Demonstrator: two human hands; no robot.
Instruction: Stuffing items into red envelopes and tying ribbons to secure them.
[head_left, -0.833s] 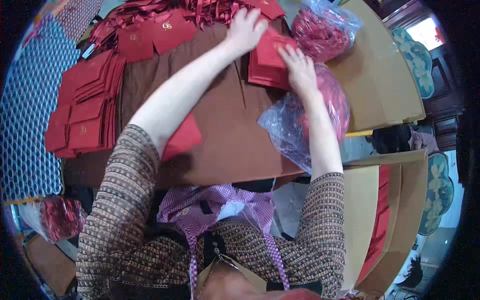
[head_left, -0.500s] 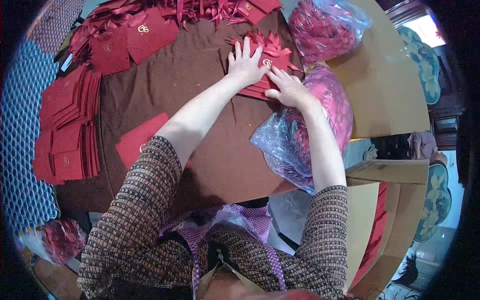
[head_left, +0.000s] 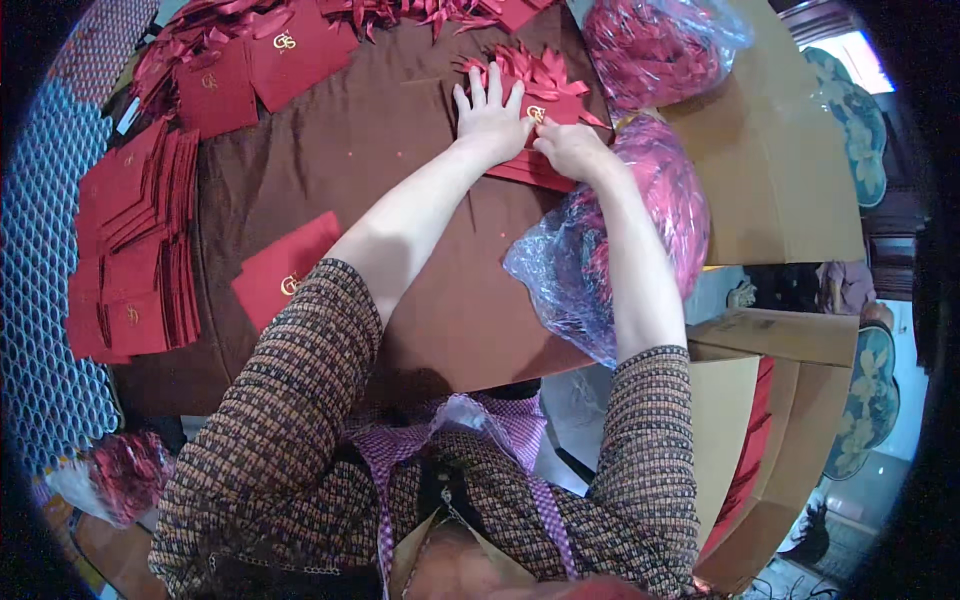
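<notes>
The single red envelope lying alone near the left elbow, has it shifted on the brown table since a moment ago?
Cannot tell for sure. The single red envelope appears at the same spot on the brown table, right of the envelope stacks; its shift in the picture matches head-camera movement.

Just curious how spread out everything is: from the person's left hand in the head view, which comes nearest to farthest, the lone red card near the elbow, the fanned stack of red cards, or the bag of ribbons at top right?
From the left hand:
1. Bag of ribbons, upper right.
2. Lone red card, lower left.
3. Fanned stack of red cards, far left edge.
</notes>
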